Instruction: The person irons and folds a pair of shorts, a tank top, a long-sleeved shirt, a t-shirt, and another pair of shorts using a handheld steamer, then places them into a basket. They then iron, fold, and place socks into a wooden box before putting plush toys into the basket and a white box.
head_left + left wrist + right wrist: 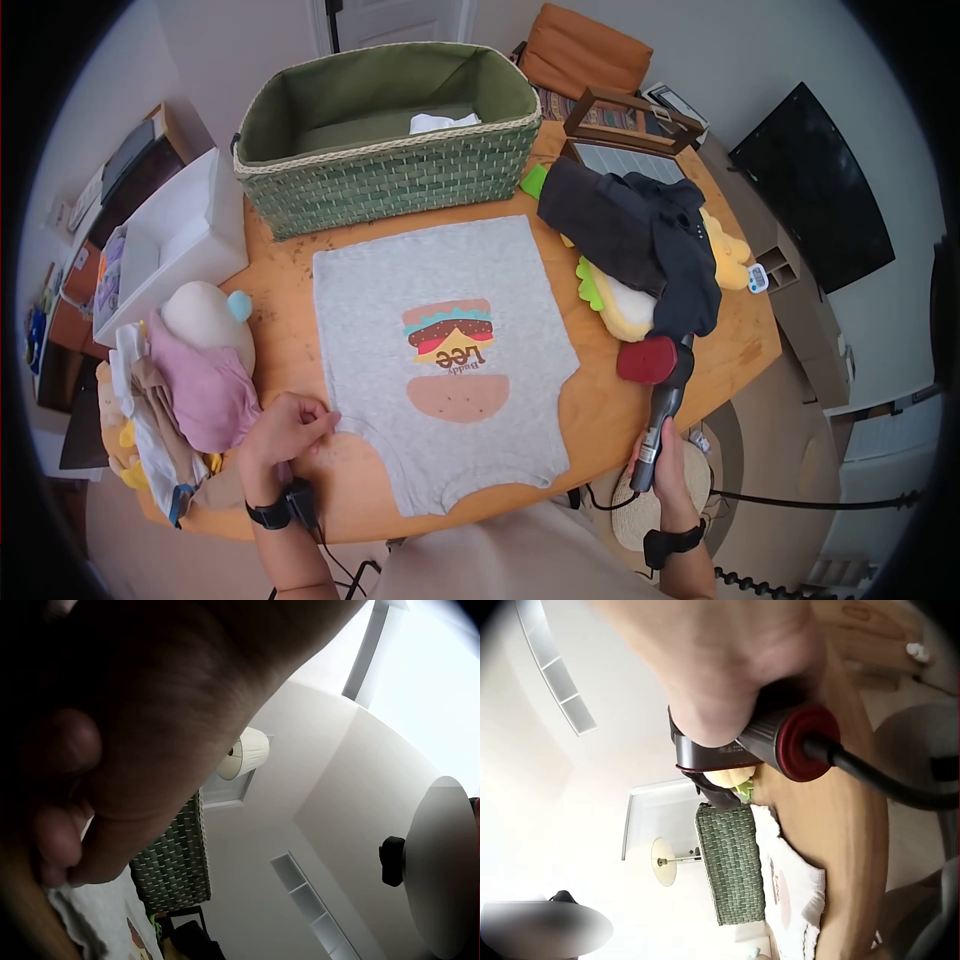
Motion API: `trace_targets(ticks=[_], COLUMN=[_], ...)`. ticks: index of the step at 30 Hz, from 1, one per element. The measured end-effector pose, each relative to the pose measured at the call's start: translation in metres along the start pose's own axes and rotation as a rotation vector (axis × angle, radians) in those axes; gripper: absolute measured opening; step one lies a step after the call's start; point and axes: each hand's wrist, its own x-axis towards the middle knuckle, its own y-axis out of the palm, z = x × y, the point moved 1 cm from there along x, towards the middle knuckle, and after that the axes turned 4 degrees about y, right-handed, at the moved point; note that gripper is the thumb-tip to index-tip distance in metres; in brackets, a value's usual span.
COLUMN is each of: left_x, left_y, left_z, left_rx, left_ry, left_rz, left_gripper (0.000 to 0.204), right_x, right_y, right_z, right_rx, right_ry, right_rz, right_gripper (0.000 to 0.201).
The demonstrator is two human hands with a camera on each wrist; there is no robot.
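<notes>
A light grey sleeveless shirt (365, 330) with a burger print lies spread on the wooden table, its neck end toward the person. My left hand (285, 432) pinches the shirt's edge at the left armhole, fingers curled, and the left wrist view has the fingertips right at the cloth (112, 911). On the other side, my right hand (672, 468) grips the handle of a dark handheld garment steamer (662, 408). Its red head (648, 360) points up and away, to the right of the shirt. A black cord (885, 780) runs from the handle's end.
Behind the shirt stands a green woven basket (390, 190) with white cloth inside. A white box (200, 235) and plush toys with a pink garment (205, 385) are at left. Dark clothing (630, 220) covers a plush toy (625, 305) at right, near a wooden-framed case (640, 115).
</notes>
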Motion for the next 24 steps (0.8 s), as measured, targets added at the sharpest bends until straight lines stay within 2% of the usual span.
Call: trace_targets(ticks=[4, 6, 7, 9, 10, 12, 16, 18, 19, 21, 23, 24], left_x=[-0.001, 0.0, 0.0, -0.001, -0.001, -0.001, -0.003, -0.006, -0.006, -0.011, -0.018, -0.019], left_y=[0.0, -0.001, -0.001, 0.0, 0.0, 0.0, -0.001, 0.002, 0.004, 0.006, 0.01, 0.011], left_z=[-0.001, 0.0, -0.001, -0.001, 0.0, 0.0, -0.005, -0.008, -0.008, -0.014, -0.027, -0.031], left_rx=[0.01, -0.001, 0.012, 0.022, 0.018, 0.016, 0.058, 0.064, 0.143, 0.24, 0.396, 0.423], left_ry=[-0.006, -0.014, 0.0, 0.007, 0.004, 0.0, 0.006, -0.007, 0.015, 0.031, 0.017, 0.009], left_rz=[0.005, 0.004, 0.008, 0.006, 0.001, -0.005, 0.008, 0.0, -0.029, -0.069, -0.145, -0.155], left_gripper=[0.029, 0.029, 0.029, 0.03, 0.029, 0.029, 0.029, 0.028, 0.028, 0.028, 0.031, 0.031], right_x=[0.026, 0.039, 0.047, 0.063, 0.06, 0.044, 0.03, 0.013, 0.006, -0.007, -0.014, -0.019], right_y=[-0.003, -0.006, -0.011, -0.016, -0.01, 0.005, 0.021, 0.042, 0.047, 0.06, 0.089, 0.1], right_z=[0.014, 0.023, 0.02, 0.016, 0.028, 0.065, 0.083, 0.09, 0.086, 0.066, 0.052, 0.044], right_rx=[-0.131, -0.356, -0.358, -0.993, -0.995, -1.398, -1.474, -1.273, -1.27, -1.115, -1.079, -1.047], right_ry=[-0.022, -0.084, -0.085, -0.604, -0.607, -0.295, -0.277, -0.652, -0.658, -0.716, -1.09, -1.093], right_rz=[-0.037, -0.103, -0.1, -0.422, -0.413, -0.448, -0.549, -0.714, -0.708, -0.248, 0.191, 0.188], right_gripper=[0.046, 0.048, 0.048, 0.048, 0.048, 0.046, 0.038, 0.028, 0.028, 0.025, 0.022, 0.022])
